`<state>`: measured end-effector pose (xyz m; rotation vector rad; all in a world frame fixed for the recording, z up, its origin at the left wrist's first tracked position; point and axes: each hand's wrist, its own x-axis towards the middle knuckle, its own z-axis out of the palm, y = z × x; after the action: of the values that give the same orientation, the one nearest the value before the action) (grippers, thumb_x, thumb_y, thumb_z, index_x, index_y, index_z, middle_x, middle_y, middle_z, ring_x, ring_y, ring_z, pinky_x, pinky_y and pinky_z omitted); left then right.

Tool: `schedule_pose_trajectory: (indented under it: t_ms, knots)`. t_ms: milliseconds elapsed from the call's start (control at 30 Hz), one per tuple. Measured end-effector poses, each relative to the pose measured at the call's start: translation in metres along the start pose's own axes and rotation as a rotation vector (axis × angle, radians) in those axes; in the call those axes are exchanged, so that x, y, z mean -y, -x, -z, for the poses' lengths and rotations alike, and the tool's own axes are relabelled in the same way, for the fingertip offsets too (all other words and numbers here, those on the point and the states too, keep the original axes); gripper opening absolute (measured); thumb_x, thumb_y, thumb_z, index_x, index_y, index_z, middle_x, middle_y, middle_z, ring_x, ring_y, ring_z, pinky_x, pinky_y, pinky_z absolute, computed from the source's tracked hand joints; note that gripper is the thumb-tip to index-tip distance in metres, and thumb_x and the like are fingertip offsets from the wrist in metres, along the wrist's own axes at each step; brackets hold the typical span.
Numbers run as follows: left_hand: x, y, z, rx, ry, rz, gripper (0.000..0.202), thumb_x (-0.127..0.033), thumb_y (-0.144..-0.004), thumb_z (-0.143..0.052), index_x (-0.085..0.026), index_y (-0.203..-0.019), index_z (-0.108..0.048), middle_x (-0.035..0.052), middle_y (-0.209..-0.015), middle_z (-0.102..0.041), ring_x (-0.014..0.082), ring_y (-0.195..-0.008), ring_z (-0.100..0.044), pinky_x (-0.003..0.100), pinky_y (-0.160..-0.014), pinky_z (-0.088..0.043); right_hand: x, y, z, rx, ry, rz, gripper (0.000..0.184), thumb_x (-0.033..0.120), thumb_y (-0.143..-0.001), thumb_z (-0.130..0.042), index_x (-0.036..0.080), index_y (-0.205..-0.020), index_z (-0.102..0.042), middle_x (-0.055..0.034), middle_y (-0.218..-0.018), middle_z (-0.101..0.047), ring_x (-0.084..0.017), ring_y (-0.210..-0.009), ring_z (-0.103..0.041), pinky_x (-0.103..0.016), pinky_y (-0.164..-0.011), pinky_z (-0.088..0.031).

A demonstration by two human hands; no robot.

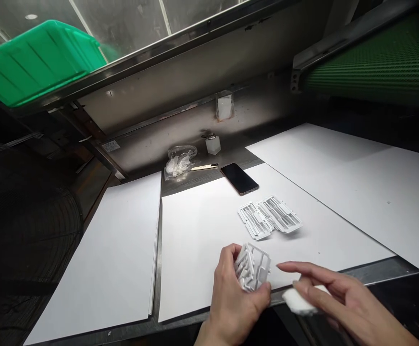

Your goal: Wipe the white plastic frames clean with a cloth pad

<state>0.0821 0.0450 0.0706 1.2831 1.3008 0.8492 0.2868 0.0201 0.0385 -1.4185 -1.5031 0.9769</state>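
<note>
left hand [235, 294] grips a white slatted plastic part [260, 265]. right hand [342, 293], apart at its three o'clock, pinches a white oblong wad [298, 302].

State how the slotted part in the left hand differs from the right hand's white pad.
The slotted part has bars and openings; the white pad looks plain. The left hand grips the slotted part; the right hand holds the white pad. Both are pale and hand-held.
</note>
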Motion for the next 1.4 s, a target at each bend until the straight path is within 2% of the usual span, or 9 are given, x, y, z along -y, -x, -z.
schedule_pose_trajectory:
  t_ms: [167, 367, 600, 733, 867, 1067, 1200, 1300, 1400]
  knots:
    - [0.014, 0.023, -0.010, -0.230, -0.095, -0.113, 0.037, -0.017, -0.069, -0.073, -0.022, -0.101, -0.058, 0.0058, -0.095, -0.063, 0.0226, -0.084, -0.060, 0.033, -0.080, -0.047, 0.032, -0.014, -0.008, -0.175, 0.041, 0.131, 0.040, 0.062, -0.092, -0.068, 0.023, -0.093, -0.077, -0.0033, -0.082, -0.069, -0.025, -0.068, -0.067, -0.026, -0.058, -0.059]
    - [0.032, 0.033, -0.010, -0.411, -0.199, -0.428, 0.046, -0.015, -0.073, -0.070, -0.024, -0.116, -0.056, 0.0106, -0.103, -0.063, 0.0270, -0.095, -0.060, 0.037, -0.086, -0.046, 0.039, -0.008, -0.019, -0.058, 0.231, 0.475, 0.015, 0.036, -0.107, -0.056, 0.027, -0.108, -0.068, -0.0005, -0.104, -0.065, -0.020, -0.085, -0.067, -0.021, -0.069, -0.057]
    - [0.040, 0.039, -0.007, -0.456, -0.132, -0.430, 0.039, -0.020, -0.077, -0.070, -0.025, -0.114, -0.060, 0.0122, -0.103, -0.061, 0.0294, -0.095, -0.058, 0.039, -0.084, -0.045, 0.046, -0.004, -0.015, -0.153, 0.195, 0.372, 0.020, 0.047, -0.104, -0.062, 0.028, -0.103, -0.070, 0.0002, -0.103, -0.067, -0.022, -0.087, -0.066, -0.023, -0.074, -0.057]
    - [0.044, 0.040, -0.016, -0.562, -0.114, -0.454, 0.040, -0.019, -0.077, -0.070, -0.028, -0.114, -0.061, 0.0099, -0.105, -0.061, 0.0292, -0.097, -0.059, 0.039, -0.088, -0.045, 0.066, -0.015, -0.028, -0.033, 0.070, 0.435, 0.013, 0.036, -0.107, -0.059, 0.027, -0.108, -0.069, -0.0003, -0.102, -0.066, -0.020, -0.086, -0.066, -0.022, -0.071, -0.057]
    - [0.047, 0.041, -0.013, -0.691, -0.221, -0.451, 0.039, -0.014, -0.081, -0.064, -0.028, -0.116, -0.055, 0.0105, -0.109, -0.059, 0.0267, -0.099, -0.060, 0.038, -0.091, -0.045, 0.051, -0.008, -0.019, 0.051, 0.203, 0.446, 0.019, 0.039, -0.110, -0.054, 0.028, -0.113, -0.068, -0.0011, -0.098, -0.064, -0.020, -0.080, -0.065, -0.024, -0.062, -0.053]
    - [0.047, 0.045, 0.001, -0.532, -0.159, -0.355, 0.051, -0.019, -0.073, -0.073, -0.026, -0.120, -0.054, 0.0107, -0.113, -0.059, 0.0280, -0.099, -0.060, 0.038, -0.090, -0.046, 0.033, 0.007, -0.011, -0.059, 0.254, 0.349, 0.023, 0.049, -0.106, -0.059, 0.027, -0.106, -0.068, -0.0005, -0.105, -0.065, -0.024, -0.090, -0.065, -0.025, -0.073, -0.056]
    - [0.045, 0.050, -0.002, -0.503, -0.161, -0.318, 0.056, -0.023, -0.070, -0.077, -0.027, -0.122, -0.058, 0.0112, -0.114, -0.060, 0.0303, -0.102, -0.060, 0.039, -0.091, -0.046, 0.057, -0.005, -0.032, -0.078, 0.205, 0.540, 0.011, 0.030, -0.109, -0.056, 0.026, -0.116, -0.063, -0.0011, -0.110, -0.062, -0.021, -0.093, -0.064, -0.023, -0.079, -0.055]
    - [0.044, 0.054, -0.005, -0.519, -0.214, -0.333, 0.061, -0.025, -0.070, -0.079, -0.027, -0.127, -0.058, 0.0123, -0.116, -0.060, 0.0320, -0.104, -0.061, 0.039, -0.092, -0.046, 0.063, -0.017, -0.035, -0.014, 0.256, 0.720, 0.018, 0.018, -0.111, -0.045, 0.022, -0.123, -0.058, -0.0024, -0.110, -0.059, -0.017, -0.092, -0.063, -0.023, -0.080, -0.052]
    - [0.045, 0.057, -0.002, -0.552, -0.302, -0.429, 0.059, -0.024, -0.075, -0.073, -0.027, -0.131, -0.056, 0.0116, -0.116, -0.058, 0.0297, -0.101, -0.061, 0.037, -0.087, -0.049, 0.050, -0.023, -0.021, -0.172, 0.406, 0.676, 0.014, 0.028, -0.112, -0.048, 0.024, -0.119, -0.060, 0.0001, -0.112, -0.060, -0.018, -0.095, -0.062, -0.027, -0.088, -0.046]
